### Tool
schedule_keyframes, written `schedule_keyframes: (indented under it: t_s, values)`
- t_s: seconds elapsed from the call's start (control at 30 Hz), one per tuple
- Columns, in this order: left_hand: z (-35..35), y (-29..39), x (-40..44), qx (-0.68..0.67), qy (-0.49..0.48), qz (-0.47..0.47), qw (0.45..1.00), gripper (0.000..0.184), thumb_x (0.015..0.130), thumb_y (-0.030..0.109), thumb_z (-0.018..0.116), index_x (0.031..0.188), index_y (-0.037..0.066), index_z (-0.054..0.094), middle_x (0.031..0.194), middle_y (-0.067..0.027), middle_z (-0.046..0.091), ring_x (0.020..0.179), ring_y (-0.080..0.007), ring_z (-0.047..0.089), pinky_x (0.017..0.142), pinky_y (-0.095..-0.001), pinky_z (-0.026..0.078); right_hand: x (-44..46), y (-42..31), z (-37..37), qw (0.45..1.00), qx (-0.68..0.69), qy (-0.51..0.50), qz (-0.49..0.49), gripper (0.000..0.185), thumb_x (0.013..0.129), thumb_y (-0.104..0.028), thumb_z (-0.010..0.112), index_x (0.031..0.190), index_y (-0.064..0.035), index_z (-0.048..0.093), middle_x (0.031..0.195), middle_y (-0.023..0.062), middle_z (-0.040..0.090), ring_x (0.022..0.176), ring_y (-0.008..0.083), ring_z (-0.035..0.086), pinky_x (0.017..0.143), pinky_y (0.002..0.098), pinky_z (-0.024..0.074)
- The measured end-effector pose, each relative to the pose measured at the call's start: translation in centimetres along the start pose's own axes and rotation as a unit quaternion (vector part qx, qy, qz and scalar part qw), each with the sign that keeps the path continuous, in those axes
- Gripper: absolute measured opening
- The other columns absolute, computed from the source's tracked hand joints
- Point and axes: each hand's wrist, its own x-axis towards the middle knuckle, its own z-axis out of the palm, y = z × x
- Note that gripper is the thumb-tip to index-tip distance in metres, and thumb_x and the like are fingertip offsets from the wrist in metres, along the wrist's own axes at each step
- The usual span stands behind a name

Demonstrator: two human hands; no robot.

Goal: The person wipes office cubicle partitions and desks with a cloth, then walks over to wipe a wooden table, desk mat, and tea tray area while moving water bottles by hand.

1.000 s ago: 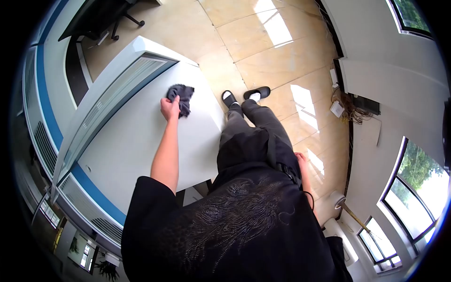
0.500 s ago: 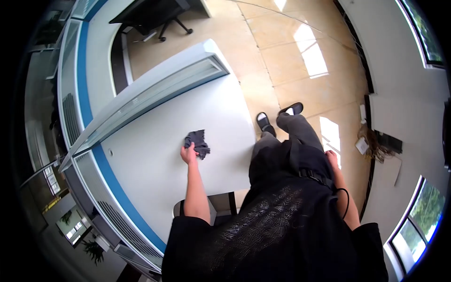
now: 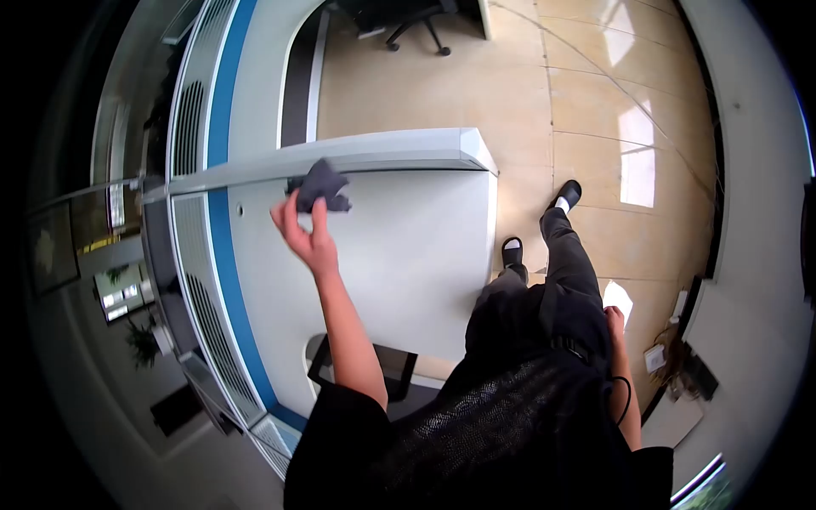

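My left hand (image 3: 310, 242) pinches a dark grey cloth (image 3: 321, 187) between thumb and fingers. The crumpled cloth is lifted in front of the low partition (image 3: 408, 149) at the desk's edge; whether it touches the partition I cannot tell. Below the hand lies the white desk top (image 3: 416, 246). By my thigh on the right hangs my right hand (image 3: 614, 319), away from the desk; its fingers are small and partly hidden, so their state is unclear.
A taller divider with a blue stripe (image 3: 218, 263) borders the desk on the left. An office chair (image 3: 416, 25) stands beyond the partition. Another dark chair (image 3: 395, 365) is tucked by the desk. Cables and small boxes (image 3: 671, 361) lie along the wall at right.
The cloth has been raised off the desk top and carried away from me toward the partition in my left hand. My view has turned, and my feet have shifted into a stride.
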Motion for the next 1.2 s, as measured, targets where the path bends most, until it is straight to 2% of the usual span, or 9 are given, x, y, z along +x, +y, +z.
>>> schedule_keyframes:
  t_s: [0.1, 0.2, 0.33, 0.53, 0.67, 0.73, 0.87, 1.0, 1.2]
  values:
    - [6.4, 2.0, 3.1, 0.031, -0.063, 0.019, 0.997, 0.025, 0.084, 0.008, 0.063, 0.107, -0.001, 0.06, 0.122, -0.0123, 0.048, 0.115, -0.0279, 0.046, 0.098, -0.0376, 0.038, 2.6, -3.5, -1.2, 1.0, -0.003, -0.019, -0.023, 0.019, 0.084, -0.015, 0.053, 0.085, -0.002, 0.066, 0.076, 0.0082, 0.064, 0.073, 0.0169, 0.059, 0.068, 0.0299, 0.0473]
    - [14.7, 3.8, 2.9, 0.109, -0.158, 0.138, 0.972, 0.02, 0.086, 0.015, 0.057, 0.101, 0.003, 0.058, 0.112, -0.0114, 0.06, 0.111, -0.0308, 0.051, 0.101, -0.043, 0.035, 8.7, -2.6, -4.0, 0.945, -0.22, -0.037, -0.24, 0.019, 0.087, -0.015, 0.053, 0.088, -0.001, 0.066, 0.084, 0.0096, 0.066, 0.076, 0.0185, 0.06, 0.072, 0.0315, 0.0487]
    - [20.5, 11.0, 0.6, 0.097, -0.176, 0.134, 0.97, 0.018, 0.082, 0.025, 0.061, 0.088, 0.009, 0.064, 0.094, -0.0049, 0.067, 0.097, -0.027, 0.06, 0.096, -0.0423, 0.036, 14.5, -6.0, -8.2, 0.977, -0.13, -0.097, -0.139, 0.021, 0.09, -0.018, 0.052, 0.094, -0.0021, 0.065, 0.088, 0.0111, 0.066, 0.077, 0.0212, 0.061, 0.073, 0.0334, 0.0498]
    - [22.1, 11.2, 1.6, 0.18, -0.177, 0.151, 0.956, 0.015, 0.072, 0.017, 0.069, 0.085, 0.009, 0.069, 0.092, -0.0033, 0.066, 0.094, -0.0231, 0.063, 0.089, -0.04, 0.046, 23.7, -17.7, -12.3, 0.954, -0.081, -0.285, 0.041, 0.023, 0.089, -0.022, 0.051, 0.099, -0.0046, 0.064, 0.084, 0.0108, 0.066, 0.073, 0.0214, 0.062, 0.069, 0.034, 0.0497]
    - [20.6, 9.9, 4.2, 0.166, -0.166, 0.043, 0.971, 0.014, 0.073, 0.013, 0.066, 0.085, 0.006, 0.067, 0.092, -0.0063, 0.066, 0.094, -0.027, 0.063, 0.089, -0.0427, 0.046, 31.8, -29.7, -12.5, 0.93, -0.068, -0.335, 0.134, 0.025, 0.089, -0.024, 0.051, 0.102, -0.0063, 0.063, 0.082, 0.0107, 0.066, 0.071, 0.0216, 0.062, 0.065, 0.0344, 0.0496]
    - [19.1, 7.1, 6.0, 0.163, -0.091, -0.009, 0.982, 0.01, 0.075, 0.009, 0.065, 0.085, 0.006, 0.066, 0.093, -0.0072, 0.066, 0.093, -0.0282, 0.062, 0.09, -0.0412, 0.045, 34.8, -37.8, -10.2, 0.961, -0.109, -0.229, 0.11, 0.025, 0.087, -0.026, 0.055, 0.105, -0.0099, 0.061, 0.081, 0.0109, 0.065, 0.066, 0.0204, 0.061, 0.059, 0.0328, 0.0484]
    - [15.8, 2.1, 9.6, 0.232, 0.004, -0.08, 0.969, 0.011, 0.076, 0.003, 0.063, 0.086, 0.005, 0.066, 0.106, -0.0092, 0.064, 0.106, -0.03, 0.057, 0.095, -0.0425, 0.041, 41.3, -52.6, -6.2, 0.972, -0.065, -0.226, 0.005, 0.026, 0.087, -0.027, 0.054, 0.106, -0.0099, 0.061, 0.082, 0.0118, 0.066, 0.065, 0.02, 0.061, 0.055, 0.0306, 0.0508]
    - [13.2, -2.7, 12.5, 0.22, 0.104, -0.209, 0.947, 0.035, 0.079, 0.0, 0.064, 0.113, 0.009, 0.063, 0.139, -0.0126, 0.045, 0.13, -0.0343, 0.043, 0.108, -0.0416, 0.034, 44.1, -63.4, -2.0, 0.974, -0.041, -0.224, -0.013, 0.026, 0.088, -0.026, 0.051, 0.106, -0.0094, 0.061, 0.079, 0.0115, 0.066, 0.065, 0.0198, 0.061, 0.057, 0.0312, 0.0505]
    - [11.5, -7.2, 16.2, 0.281, 0.221, -0.36, 0.862, 0.062, 0.085, 0.014, 0.066, 0.141, 0.015, 0.039, 0.151, -0.0248, 0.021, 0.13, -0.0428, 0.039, 0.105, -0.0444, 0.04, 45.3, -74.6, 6.2, 0.91, -0.176, -0.367, -0.076, 0.026, 0.089, -0.029, 0.053, 0.103, -0.0085, 0.061, 0.078, 0.0127, 0.068, 0.063, 0.0222, 0.064, 0.06, 0.0328, 0.0517]
